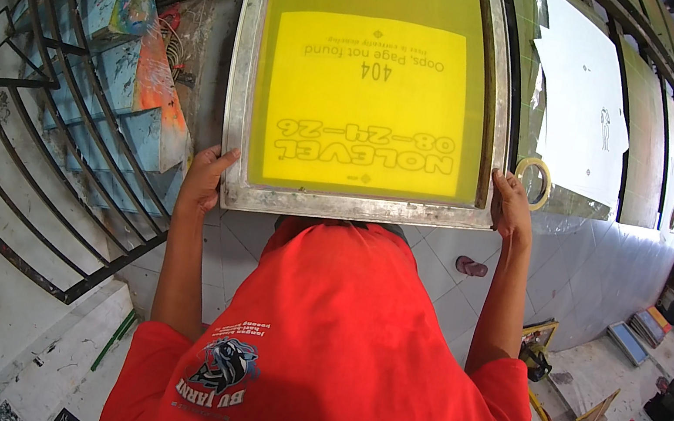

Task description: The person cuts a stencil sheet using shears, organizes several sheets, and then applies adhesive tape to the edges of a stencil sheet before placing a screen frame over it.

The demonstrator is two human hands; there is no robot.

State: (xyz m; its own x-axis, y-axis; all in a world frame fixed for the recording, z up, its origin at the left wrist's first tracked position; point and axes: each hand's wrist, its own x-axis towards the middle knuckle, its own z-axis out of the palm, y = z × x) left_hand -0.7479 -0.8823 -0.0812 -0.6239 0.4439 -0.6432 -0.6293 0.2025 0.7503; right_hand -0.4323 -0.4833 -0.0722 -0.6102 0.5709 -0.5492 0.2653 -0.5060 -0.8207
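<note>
A silk-screen printing frame (355, 206) with metal-grey sides and yellow mesh lies flat in front of my torso. Through the mesh shows a brighter yellow rectangle (329, 95) with dark lettering, upside down from here. My left hand (206, 176) grips the frame's left side near its near corner, thumb over the edge. On the opposite side, my right hand (512, 205) is closed round the rim a little above the near right corner. The undersides of both hands' grips are hidden. Just beyond my right hand sits a yellowish tape roll (547, 184).
Right of the frame, a white sheet (581, 90) with small dark marks lies on a long table of boards. A black metal rack (55, 42) and paint-smeared blue boards (126, 124) stand left. A slipper (471, 267) rests on the tiled floor (440, 253).
</note>
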